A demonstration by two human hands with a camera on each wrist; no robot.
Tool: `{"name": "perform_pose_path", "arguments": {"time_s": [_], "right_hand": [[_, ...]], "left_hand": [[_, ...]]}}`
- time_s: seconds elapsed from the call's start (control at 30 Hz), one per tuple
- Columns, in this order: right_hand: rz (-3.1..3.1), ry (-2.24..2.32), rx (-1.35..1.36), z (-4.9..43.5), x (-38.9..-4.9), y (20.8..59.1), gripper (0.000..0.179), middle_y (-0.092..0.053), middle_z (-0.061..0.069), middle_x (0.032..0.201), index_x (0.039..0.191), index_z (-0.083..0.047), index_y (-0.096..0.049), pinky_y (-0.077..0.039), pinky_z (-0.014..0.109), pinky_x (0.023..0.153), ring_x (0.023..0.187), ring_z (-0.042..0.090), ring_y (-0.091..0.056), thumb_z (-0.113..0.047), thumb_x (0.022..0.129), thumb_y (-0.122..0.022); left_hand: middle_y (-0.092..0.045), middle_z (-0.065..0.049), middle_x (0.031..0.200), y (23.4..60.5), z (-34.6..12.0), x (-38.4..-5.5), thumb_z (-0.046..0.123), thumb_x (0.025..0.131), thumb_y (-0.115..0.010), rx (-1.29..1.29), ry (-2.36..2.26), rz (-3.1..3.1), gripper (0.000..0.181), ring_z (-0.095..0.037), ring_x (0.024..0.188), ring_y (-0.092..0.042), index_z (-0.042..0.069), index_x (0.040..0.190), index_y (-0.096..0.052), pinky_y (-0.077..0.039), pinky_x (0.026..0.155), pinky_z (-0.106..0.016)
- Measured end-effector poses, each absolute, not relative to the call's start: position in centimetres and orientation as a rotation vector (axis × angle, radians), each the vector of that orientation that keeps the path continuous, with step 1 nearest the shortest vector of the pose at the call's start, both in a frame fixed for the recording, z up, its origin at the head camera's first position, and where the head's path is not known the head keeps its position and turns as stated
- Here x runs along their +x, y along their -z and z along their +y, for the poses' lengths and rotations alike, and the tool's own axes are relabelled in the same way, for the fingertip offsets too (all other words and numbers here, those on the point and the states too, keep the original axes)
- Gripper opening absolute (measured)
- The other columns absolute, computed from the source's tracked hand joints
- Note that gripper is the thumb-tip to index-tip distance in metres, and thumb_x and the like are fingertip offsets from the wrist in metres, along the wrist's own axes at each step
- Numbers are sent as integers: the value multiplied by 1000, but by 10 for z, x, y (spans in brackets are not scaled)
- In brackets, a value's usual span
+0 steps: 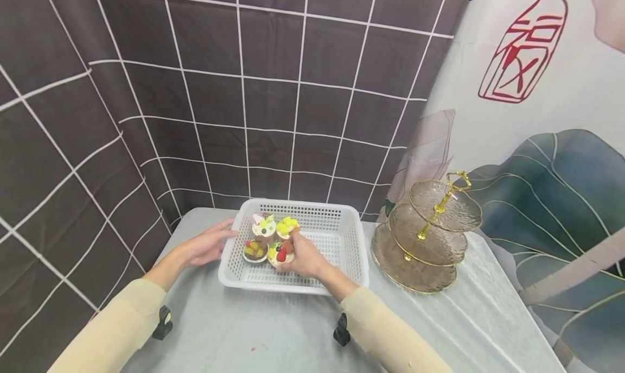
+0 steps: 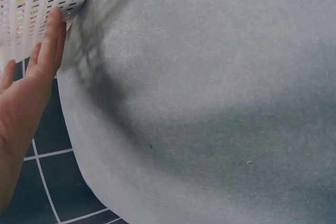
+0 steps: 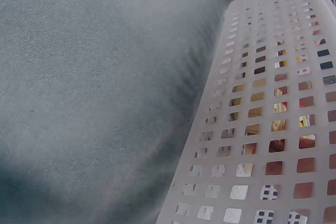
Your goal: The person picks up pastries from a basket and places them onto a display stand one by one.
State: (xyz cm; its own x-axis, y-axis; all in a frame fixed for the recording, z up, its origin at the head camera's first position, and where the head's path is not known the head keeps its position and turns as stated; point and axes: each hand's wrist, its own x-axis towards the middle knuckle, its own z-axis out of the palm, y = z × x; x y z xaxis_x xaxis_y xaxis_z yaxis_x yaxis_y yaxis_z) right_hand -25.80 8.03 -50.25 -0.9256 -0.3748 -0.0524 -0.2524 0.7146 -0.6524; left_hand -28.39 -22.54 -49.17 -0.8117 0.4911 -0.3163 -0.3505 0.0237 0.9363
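A white plastic basket [image 1: 288,289] with slotted walls holds several small fruit-topped cakes in its left half. My right hand [image 1: 310,258] reaches over the near rim and holds the cake with red strawberry pieces [image 1: 279,253] between thumb and fingers. Beside that cake sit a dark-cupped one with orange cubes [image 1: 255,250], a white-topped one with green fruit [image 1: 264,226] and a yellow-topped one [image 1: 285,226]. My left hand [image 1: 209,245] is at the basket's left side, its extended fingers against the outer wall in the left wrist view. The basket wall [image 3: 247,124] mostly hides my right hand in the right wrist view.
A three-tier stand [image 1: 415,278] of smoky, gold-rimmed plates with a gold handle [image 1: 458,181] stands right of the basket. Grey-white cloth [image 1: 219,329] covers the table. Behind hangs a dark curtain [image 1: 273,101] with white grid lines, meeting a patterned backdrop [image 1: 552,177] at right.
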Motion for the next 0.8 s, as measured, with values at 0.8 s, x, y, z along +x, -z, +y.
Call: {"name": "perform_pose_path", "arguments": {"time_s": [0.8], "right_hand": [[2748,947,-553,83,-260,502,66,-68,2,108,129,-10,-59,-58,37,93,101,20,-66,-30,78,-96]], "left_hand": [[-13,-29,172,493,-225,-282,22,115,-43,162,-1863,1702,73,-55,153,-26,16,171,2,-40,117,-66]]}}
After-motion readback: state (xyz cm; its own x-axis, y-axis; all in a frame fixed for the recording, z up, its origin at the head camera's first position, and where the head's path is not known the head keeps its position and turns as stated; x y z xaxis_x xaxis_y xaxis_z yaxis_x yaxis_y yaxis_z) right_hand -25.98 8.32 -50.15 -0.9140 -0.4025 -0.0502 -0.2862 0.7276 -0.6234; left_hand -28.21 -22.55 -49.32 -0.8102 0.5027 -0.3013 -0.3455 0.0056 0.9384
